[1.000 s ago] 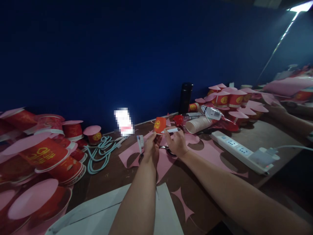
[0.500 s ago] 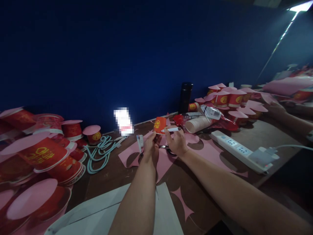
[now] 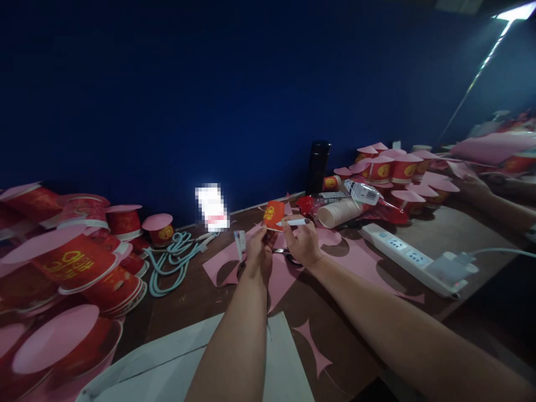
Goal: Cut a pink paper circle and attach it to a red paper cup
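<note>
My left hand (image 3: 260, 249) is closed around the lower part of a red paper cup (image 3: 274, 215) with yellow lettering, held tilted above the table. In my right hand (image 3: 305, 244) is a white marker pen (image 3: 296, 222), its tip pointing left at the cup's side. The right thumb and fingers lie close to the cup's edge; whether they press on it I cannot tell. Scissors (image 3: 281, 252) lie under my hands on pink paper (image 3: 278, 285) with round cut-outs. Beside my left wrist is a small white item (image 3: 239, 244), perhaps a glue tube or pens.
Red cups topped with pink discs (image 3: 75, 259) crowd the left; more cups (image 3: 404, 166) stand at the back right. A black flask (image 3: 318, 166), stacked paper cups (image 3: 339, 213), a power strip (image 3: 408, 258) and a coiled cable (image 3: 170, 273) surround the workspace. Another person's arm (image 3: 498, 206) reaches in at right.
Almost nothing differs. The cup and both hands hold nearly the same position, with the pen still at the cup's side.
</note>
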